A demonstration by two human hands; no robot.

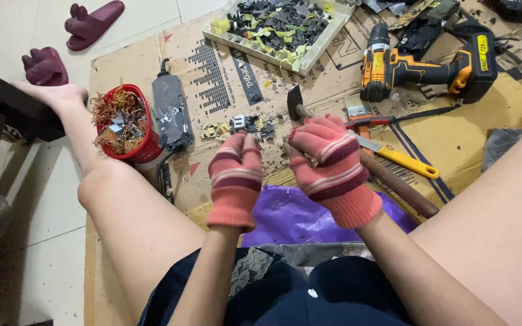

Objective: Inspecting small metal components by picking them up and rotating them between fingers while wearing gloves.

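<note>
Flattened cardboard (466,133) covers a pale tiled floor (31,211), and the person sits on it with bare legs spread. Two gloved hands meet above a purple plastic sheet (297,214): the left hand (235,175) pinches a small dark part (254,134) at its fingertips, and the right hand (327,166) is curled into a closed grip just beside it; what that grip holds I cannot tell. One red bowl (146,145) is heaped with tangled copper wire and metal scraps. One pale tray (273,55) holds dark fragments and yellow strips. One orange and black cordless drill (424,69), one hammer (388,178), one yellow-handled tool (403,160) and one grey power adapter (171,115) lie on the cardboard. Two maroon slippers (46,65) rest on the tiles.
</note>
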